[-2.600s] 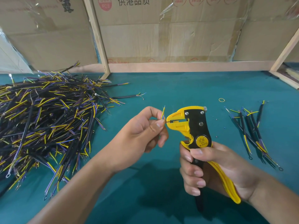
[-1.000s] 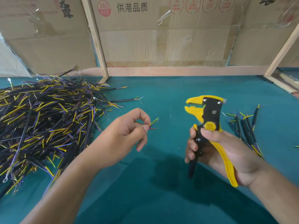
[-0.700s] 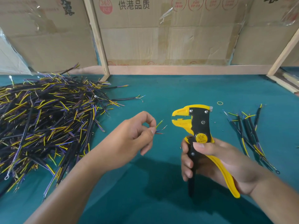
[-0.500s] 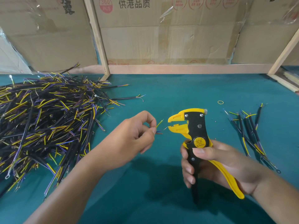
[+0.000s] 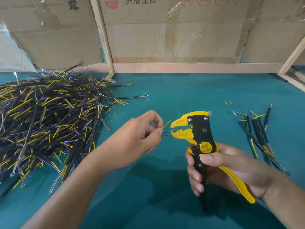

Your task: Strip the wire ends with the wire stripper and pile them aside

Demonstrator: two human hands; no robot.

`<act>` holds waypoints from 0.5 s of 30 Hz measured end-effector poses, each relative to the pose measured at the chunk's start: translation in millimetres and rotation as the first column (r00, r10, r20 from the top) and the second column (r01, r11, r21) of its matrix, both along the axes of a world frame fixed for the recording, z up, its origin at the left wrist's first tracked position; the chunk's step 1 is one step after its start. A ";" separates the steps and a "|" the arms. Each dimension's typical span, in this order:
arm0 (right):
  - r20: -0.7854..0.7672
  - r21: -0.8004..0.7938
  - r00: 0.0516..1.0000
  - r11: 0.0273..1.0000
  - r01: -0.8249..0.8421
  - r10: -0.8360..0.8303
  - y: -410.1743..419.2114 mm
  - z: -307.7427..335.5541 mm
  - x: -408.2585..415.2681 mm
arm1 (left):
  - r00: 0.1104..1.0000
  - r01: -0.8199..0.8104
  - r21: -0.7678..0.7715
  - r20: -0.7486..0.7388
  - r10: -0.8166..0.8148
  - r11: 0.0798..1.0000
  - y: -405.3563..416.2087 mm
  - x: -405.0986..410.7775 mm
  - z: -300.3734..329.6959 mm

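Observation:
My left hand [image 5: 140,138] pinches a wire [image 5: 165,129] between thumb and forefinger; its short yellow, blue and red ends stick out to the right. One end reaches the open yellow jaws of the wire stripper [image 5: 198,134], which my right hand [image 5: 219,169] grips upright by its black and yellow handles. A large heap of black wires [image 5: 46,119] with yellow and purple cores lies on the left of the teal table. A small pile of wires [image 5: 259,134] lies to the right of the stripper.
A yellow rubber band [image 5: 228,102] lies on the teal table [image 5: 173,90] behind the stripper. Cardboard boxes [image 5: 173,30] and wooden frame bars [image 5: 103,37] close off the back; another bar [image 5: 293,52] slants at the right.
The stripper came back from the right and lowered, its jaws now facing the wire ends. My left hand moved slightly right, bringing a wire end up to the jaws.

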State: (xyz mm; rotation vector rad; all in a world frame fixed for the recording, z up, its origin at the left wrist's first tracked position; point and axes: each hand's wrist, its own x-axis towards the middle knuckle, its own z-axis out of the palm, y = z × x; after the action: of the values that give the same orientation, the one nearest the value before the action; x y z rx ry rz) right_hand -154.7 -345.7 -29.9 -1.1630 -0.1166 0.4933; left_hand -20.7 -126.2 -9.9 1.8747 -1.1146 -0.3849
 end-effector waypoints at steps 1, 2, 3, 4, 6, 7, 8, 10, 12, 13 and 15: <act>-0.001 0.002 1.000 1.000 0.000 0.000 0.2 -0.1 -0.1 | 1.000 0.001 0.001 0.000 -0.001 1.000 -0.2 -0.5 0.1; -0.003 0.005 1.000 1.000 0.000 0.000 0.7 -0.5 0.1 | 1.000 0.003 0.002 0.002 -0.003 1.000 -0.5 -1.0 0.1; -0.005 0.006 1.000 1.000 -0.001 0.001 1.1 -1.0 0.1 | 1.000 0.005 0.005 0.005 -0.005 1.000 -1.1 -1.6 0.1; -0.007 0.004 1.000 1.000 -0.003 0.003 1.7 -1.6 0.3 | 1.000 0.008 0.008 0.010 -0.008 1.000 -1.7 -2.3 -0.2; -0.009 -0.004 1.000 1.000 -0.005 0.005 2.7 -2.4 0.3 | 0.999 0.014 0.016 0.029 -0.014 1.000 -3.1 -3.3 -0.6; -0.011 -0.004 1.000 1.000 -0.004 0.004 3.2 -2.7 0.3 | 0.999 0.013 0.018 0.037 -0.014 1.000 -3.4 -3.8 -0.7; -0.013 -0.001 1.000 1.000 -0.001 0.001 3.6 -3.0 0.1 | 0.999 0.012 0.018 0.040 -0.013 1.000 -3.6 -4.1 -0.8; -0.016 0.009 1.000 1.000 0.007 -0.006 4.4 -3.2 0.3 | 0.999 0.017 0.007 0.037 -0.017 1.000 -4.0 -4.7 -0.5; -0.024 0.016 1.000 1.000 0.018 -0.018 5.5 -3.2 0.4 | 1.000 0.020 -0.011 0.020 -0.019 1.000 -4.5 -5.3 -0.8; -0.030 0.018 0.999 1.000 0.026 -0.025 6.5 -3.2 0.4 | 1.000 0.019 -0.019 0.010 -0.019 1.000 -4.7 -5.3 -1.3; -0.049 0.022 0.998 0.999 0.048 -0.047 9.1 -3.2 0.5 | 1.000 0.020 -0.028 -0.003 -0.020 0.999 -5.6 -5.1 -2.7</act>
State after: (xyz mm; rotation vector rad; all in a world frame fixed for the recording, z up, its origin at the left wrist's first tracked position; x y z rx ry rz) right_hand -154.2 -336.6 -33.1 -1.1276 -0.0524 0.4769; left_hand -25.7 -131.8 -12.6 1.8391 -1.1316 -0.3812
